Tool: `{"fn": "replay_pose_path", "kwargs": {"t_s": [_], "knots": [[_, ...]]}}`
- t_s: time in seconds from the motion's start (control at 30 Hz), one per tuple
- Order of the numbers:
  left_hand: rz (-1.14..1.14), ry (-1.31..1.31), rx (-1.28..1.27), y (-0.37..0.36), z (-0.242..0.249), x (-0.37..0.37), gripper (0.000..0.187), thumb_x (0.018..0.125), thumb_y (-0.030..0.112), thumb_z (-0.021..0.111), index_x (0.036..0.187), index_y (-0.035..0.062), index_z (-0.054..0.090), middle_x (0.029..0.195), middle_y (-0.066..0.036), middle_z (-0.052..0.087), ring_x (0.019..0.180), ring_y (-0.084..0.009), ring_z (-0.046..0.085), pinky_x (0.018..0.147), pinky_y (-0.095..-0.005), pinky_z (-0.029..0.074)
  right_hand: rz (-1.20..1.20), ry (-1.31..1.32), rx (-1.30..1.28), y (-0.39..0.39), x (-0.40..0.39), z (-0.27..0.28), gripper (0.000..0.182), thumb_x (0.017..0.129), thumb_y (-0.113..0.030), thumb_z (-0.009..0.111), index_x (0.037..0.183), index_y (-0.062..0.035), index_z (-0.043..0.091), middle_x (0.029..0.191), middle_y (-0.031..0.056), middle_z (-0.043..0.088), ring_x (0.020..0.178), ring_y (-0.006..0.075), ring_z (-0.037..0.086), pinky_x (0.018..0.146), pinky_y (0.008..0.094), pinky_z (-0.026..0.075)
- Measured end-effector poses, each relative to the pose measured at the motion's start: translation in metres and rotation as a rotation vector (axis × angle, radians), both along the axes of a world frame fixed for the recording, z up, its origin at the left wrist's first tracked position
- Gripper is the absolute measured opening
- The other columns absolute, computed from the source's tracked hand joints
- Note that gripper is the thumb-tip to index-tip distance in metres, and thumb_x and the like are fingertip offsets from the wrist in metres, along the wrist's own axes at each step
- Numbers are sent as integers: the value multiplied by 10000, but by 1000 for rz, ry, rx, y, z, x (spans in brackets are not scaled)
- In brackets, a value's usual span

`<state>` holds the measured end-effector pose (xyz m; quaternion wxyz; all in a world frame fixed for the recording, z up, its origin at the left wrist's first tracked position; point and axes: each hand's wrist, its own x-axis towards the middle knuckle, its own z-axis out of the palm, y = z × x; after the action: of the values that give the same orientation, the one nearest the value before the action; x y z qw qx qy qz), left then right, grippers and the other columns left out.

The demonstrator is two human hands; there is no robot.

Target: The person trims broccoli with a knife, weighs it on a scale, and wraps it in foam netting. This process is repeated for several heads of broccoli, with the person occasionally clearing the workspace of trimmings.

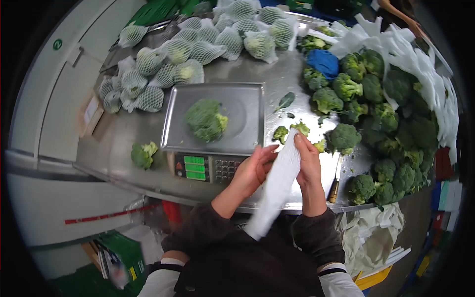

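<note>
Head view: foam net sleeve held in both hands at the counter's near edge

Both hands grasp one white foam net sleeve (277, 185). The left hand (253, 171) clenches its left side; the right hand (309, 166) pinches its upper end. The sleeve's long axis runs from the upper end, over the counter's (277, 74) near edge, down toward the person's body. A broccoli head (207, 120) lies on the scale pan (242, 101), up and left of the grip, nearer the left hand. Loose broccoli (383, 114) fills the right side; netted heads (198, 44) fill the far left corner. The scale display (195, 168) glows green, digits unreadable. A green round mark (57, 44) on the left panel is illegible.
</note>
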<state>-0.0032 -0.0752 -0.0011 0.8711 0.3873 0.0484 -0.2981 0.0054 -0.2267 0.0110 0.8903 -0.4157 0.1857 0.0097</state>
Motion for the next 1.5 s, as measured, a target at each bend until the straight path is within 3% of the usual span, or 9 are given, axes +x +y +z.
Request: {"fn": "replay_pose_path", "kwargs": {"t_s": [0.07, 0.27, 0.4, 0.6, 0.8, 1.03, 1.3, 1.4, 1.5], "knots": [[76, -251, 280, -2, -21, -4, 547, 968, 312, 400, 1381, -14, 250, 1390, -117, 337, 1259, -194, 351, 1070, -309, 234, 153, 171, -204, 21, -4, -16, 262, 869, -130, 586, 1078, 25, 620, 905, 57, 645, 863, 157, 613, 775, 257, 485], [273, -386, 390, 25, -21, -17, 371, 909, 112, 515, 1242, -35, 447, 1106, -46, 565, 1003, -88, 511, 879, -252, 409, -30, -462, -1023, 45, -4, -11, 219, 839, -71, 572, 1038, -11, 643, 888, 35, 582, 869, 135, 553, 809, 239, 428], [483, -90, -27, 59, -1, -5, 189, 881, 97, 512, 1037, -4, 549, 931, -33, 600, 843, -119, 573, 789, -287, 464, 4, 127, 213, 57, -3, -8, 332, 932, -269, 501, 1158, -29, 550, 821, 35, 574, 715, 111, 560, 622, 280, 461], [270, -113, 183, 123, 33, 5, 229, 868, 236, 521, 985, 45, 566, 957, -67, 626, 917, -186, 591, 810, -369, 484, 1152, 8, -20, 73, -13, -18, 356, 925, -297, 502, 1134, -14, 558, 1002, 16, 607, 890, 86, 544, 812, 251, 448], [-201, 127, 462, 166, -32, -10, 295, 833, 122, 608, 1102, 2, 584, 976, -68, 642, 877, -147, 616, 769, -286, 503, 748, 61, 374, 79, 45, 3, 324, 904, -231, 515, 1103, 22, 557, 996, 85, 624, 884, 151, 596, 794, 296, 478], [551, 215, 388, 181, -27, 66, 358, 931, 303, 461, 1160, 36, 529, 1082, -106, 606, 930, -208, 611, 807, -333, 506, 198, -591, -1035, 121, 108, 0, 252, 827, -78, 528, 1052, -10, 619, 884, 112, 633, 808, 180, 607, 735, 298, 468], [431, -250, 31, 172, 23, 35, 617, 927, 524, 329, 1240, 3, 434, 1133, -120, 583, 1042, -227, 567, 939, -372, 442, 589, -691, -793, 98, 43, 76, 262, 869, -117, 485, 1080, -21, 607, 834, 100, 629, 720, 173, 604, 664, 294, 479], [162, -176, -130, 142, 66, 12, 697, 900, 571, 340, 1301, 3, 363, 1164, -126, 571, 1053, -231, 564, 951, -383, 441, 1124, -54, -351, 84, 42, 77, 300, 930, -171, 432, 1128, 6, 571, 899, 103, 649, 710, 153, 646, 586, 225, 513], [200, 321, -220, 133, 43, 0, 597, 924, 481, 353, 1295, 19, 420, 1207, -122, 554, 1055, -230, 567, 995, -360, 402, 800, 84, 466, 83, 34, 31, 440, 964, -310, 379, 1236, 30, 444, 1077, 151, 612, 896, 214, 643, 756, 342, 554]]}}
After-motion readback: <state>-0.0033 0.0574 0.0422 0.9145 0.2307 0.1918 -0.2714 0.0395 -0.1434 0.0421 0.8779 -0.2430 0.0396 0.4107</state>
